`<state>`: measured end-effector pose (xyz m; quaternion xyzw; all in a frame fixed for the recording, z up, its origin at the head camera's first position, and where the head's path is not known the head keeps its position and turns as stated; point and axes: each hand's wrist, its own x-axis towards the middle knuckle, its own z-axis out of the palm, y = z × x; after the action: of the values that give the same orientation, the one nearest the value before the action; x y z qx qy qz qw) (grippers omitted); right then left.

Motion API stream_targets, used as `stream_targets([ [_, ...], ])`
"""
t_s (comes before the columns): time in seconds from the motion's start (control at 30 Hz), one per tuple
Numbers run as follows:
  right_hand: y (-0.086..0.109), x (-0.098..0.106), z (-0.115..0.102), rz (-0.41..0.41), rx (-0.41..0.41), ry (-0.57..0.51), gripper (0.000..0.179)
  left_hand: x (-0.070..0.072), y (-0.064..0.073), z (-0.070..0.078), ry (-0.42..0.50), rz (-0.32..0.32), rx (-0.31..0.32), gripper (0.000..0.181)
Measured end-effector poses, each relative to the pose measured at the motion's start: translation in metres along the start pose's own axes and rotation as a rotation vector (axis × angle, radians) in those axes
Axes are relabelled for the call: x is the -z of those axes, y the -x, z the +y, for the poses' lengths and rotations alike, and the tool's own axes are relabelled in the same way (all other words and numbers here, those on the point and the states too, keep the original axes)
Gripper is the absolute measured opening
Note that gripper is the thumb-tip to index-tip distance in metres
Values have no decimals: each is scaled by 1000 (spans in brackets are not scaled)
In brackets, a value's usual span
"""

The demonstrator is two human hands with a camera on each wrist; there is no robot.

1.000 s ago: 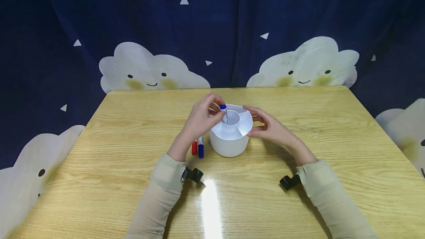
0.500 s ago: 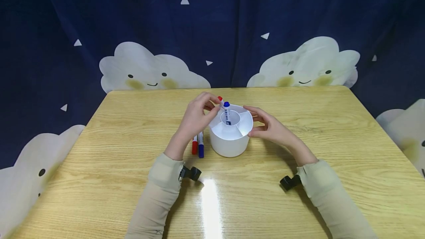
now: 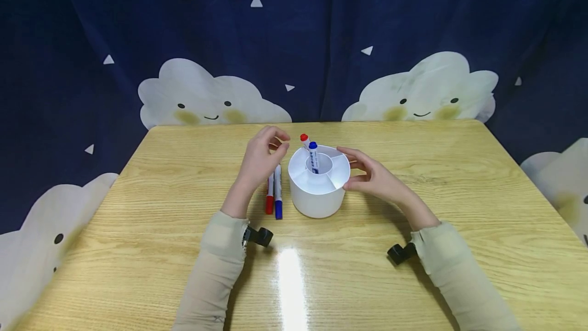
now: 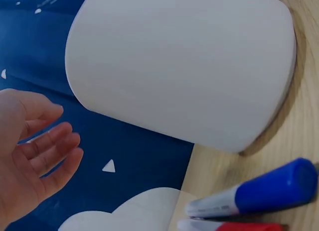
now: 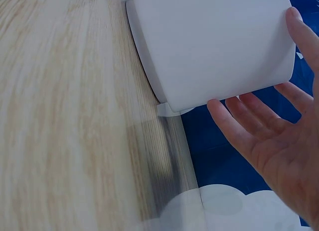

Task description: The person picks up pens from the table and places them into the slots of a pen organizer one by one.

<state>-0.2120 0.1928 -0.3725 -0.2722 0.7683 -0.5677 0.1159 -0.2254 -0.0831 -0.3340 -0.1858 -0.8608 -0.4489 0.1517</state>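
A round white desk organizer (image 3: 317,203) with divided compartments stands upright on the table. A blue-capped marker (image 3: 314,156) stands in its round centre compartment, and a red-capped marker (image 3: 304,139) leans up behind it at the back left. Left of the organizer my left hand (image 3: 258,160) is raised, fingers loosely bent and holding nothing. My right hand (image 3: 374,178) holds the organizer's right side, thumb at the rim towards me and fingers spread round the far side. Beside the organizer lie a second blue-capped marker (image 4: 274,188) and a second red-capped marker (image 3: 269,202), side by side.
The wooden table (image 3: 367,285) ends at a dark blue curtain (image 3: 321,40) with white clouds and triangles. Small black wrist cameras stick out from both sleeves, the left one (image 3: 264,237) low over the table.
My left hand has let go of the blue-capped marker and moved left, away from the organizer. The red-capped marker behind it has come into sight. My right hand has stayed in place.
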Motion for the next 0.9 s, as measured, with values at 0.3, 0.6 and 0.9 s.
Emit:
stream_targets([
  [0.3,-1,1,2,-4,6,-6,75,-5,-2,-23,-31,21,136,11],
  [0.6,0,0,1,-3,5,-10,75,-10,0,-46,-146,-115,307,23],
  [0.9,0,0,-1,3,1,-4,75,-13,1,-54,-231,-268,414,47],
])
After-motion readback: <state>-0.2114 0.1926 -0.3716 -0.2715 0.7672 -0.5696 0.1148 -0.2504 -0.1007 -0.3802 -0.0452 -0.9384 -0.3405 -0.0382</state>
